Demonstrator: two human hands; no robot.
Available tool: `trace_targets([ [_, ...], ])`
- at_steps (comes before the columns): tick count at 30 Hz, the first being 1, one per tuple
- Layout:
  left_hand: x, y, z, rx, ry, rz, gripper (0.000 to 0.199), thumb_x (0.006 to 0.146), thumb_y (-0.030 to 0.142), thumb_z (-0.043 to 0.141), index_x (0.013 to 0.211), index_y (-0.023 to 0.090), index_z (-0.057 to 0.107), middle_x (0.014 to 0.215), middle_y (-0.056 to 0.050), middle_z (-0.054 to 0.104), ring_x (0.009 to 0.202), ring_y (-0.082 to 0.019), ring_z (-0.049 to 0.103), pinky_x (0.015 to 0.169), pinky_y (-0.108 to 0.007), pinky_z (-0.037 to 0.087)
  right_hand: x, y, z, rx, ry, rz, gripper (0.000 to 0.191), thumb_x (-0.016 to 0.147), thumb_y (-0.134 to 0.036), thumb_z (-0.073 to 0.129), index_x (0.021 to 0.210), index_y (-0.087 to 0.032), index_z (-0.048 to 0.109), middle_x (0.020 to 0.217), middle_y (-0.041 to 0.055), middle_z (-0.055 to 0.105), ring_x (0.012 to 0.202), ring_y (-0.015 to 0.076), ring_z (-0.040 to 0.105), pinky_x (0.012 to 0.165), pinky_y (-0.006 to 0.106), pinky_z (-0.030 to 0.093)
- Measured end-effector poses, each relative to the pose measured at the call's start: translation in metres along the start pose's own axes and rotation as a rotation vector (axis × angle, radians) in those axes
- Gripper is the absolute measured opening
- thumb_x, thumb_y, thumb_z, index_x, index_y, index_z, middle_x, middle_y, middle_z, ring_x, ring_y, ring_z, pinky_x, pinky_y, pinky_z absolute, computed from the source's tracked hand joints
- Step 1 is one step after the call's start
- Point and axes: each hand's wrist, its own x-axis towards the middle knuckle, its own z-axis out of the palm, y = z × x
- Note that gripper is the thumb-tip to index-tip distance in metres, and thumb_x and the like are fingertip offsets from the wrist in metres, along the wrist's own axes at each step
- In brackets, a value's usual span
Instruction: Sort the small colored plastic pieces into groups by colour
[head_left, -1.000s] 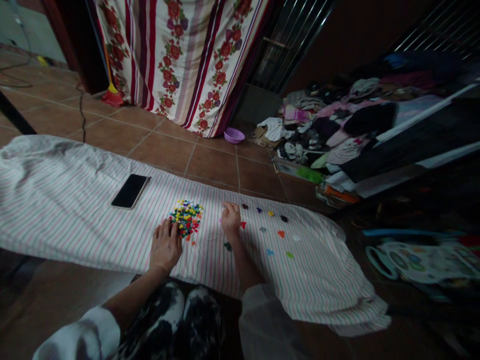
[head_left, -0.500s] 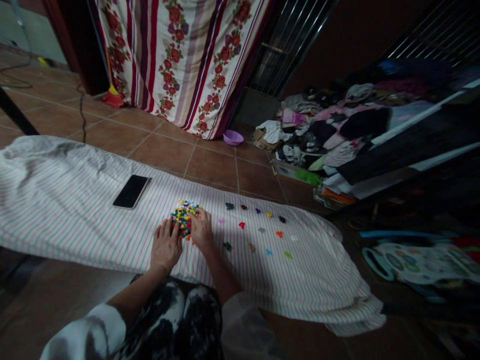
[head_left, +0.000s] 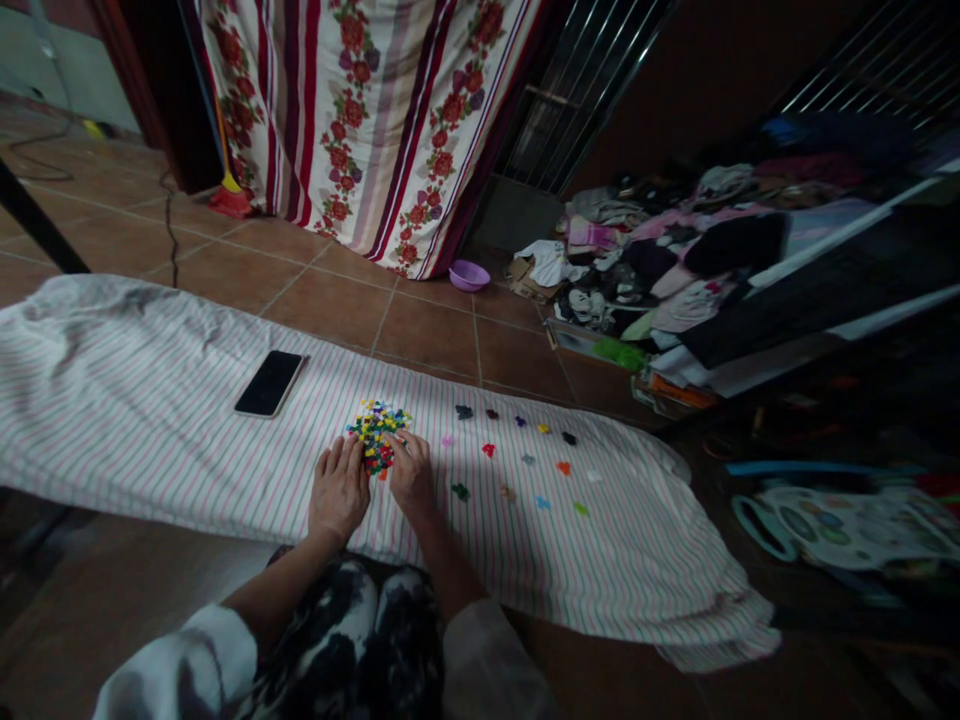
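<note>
A mixed pile of small colourful pieces (head_left: 379, 430) lies on a striped cloth (head_left: 180, 400). My left hand (head_left: 340, 487) rests flat at the pile's lower left edge, fingers stretched out. My right hand (head_left: 411, 472) is at the pile's right side, its fingertips bent down among the pieces; whether they pinch one is too small to tell. To the right, small single-colour groups sit in rows, among them a red group (head_left: 488, 450), an orange group (head_left: 563, 468), a dark green group (head_left: 460, 491) and a light blue group (head_left: 543, 503).
A phone (head_left: 271, 383) lies on the cloth left of the pile. Beyond the cloth's far edge are a purple bowl (head_left: 469, 275), a hanging floral curtain (head_left: 382, 130) and a broom (head_left: 231, 195). Heaped clothes (head_left: 660, 250) fill the floor at the right back.
My right hand has drawn back slightly toward me from the middle of the pile. The whole view has shifted a little, moving the cloth and phone slightly right in the picture.
</note>
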Motion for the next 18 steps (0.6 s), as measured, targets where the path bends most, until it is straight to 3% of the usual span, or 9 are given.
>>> trace_targets([
  [11,-0.001,-0.005,0.001,-0.048,0.012,0.102,0.045,0.092,0.021,0.033,0.133,0.013,0.050,0.142,-0.012,0.051,0.139,-0.027,0.038,0.112,-0.047,0.034,0.000,0.008,0.008,0.071,0.109,0.005,0.045,0.093,-0.012,0.034,0.130,-0.017,0.059,0.123,0.0123,0.061,0.119,0.0228,0.050,0.103,0.043,0.043],
  [18,-0.026,-0.029,-0.002,-0.024,0.056,0.136,0.047,0.093,0.027,0.034,0.133,0.006,0.050,0.147,-0.021,0.043,0.143,-0.030,0.029,0.112,-0.048,0.034,0.001,0.010,0.007,0.106,0.162,0.069,0.048,0.088,-0.007,0.034,0.126,-0.018,0.060,0.121,0.0110,0.062,0.120,0.0208,0.051,0.105,0.042,0.041],
])
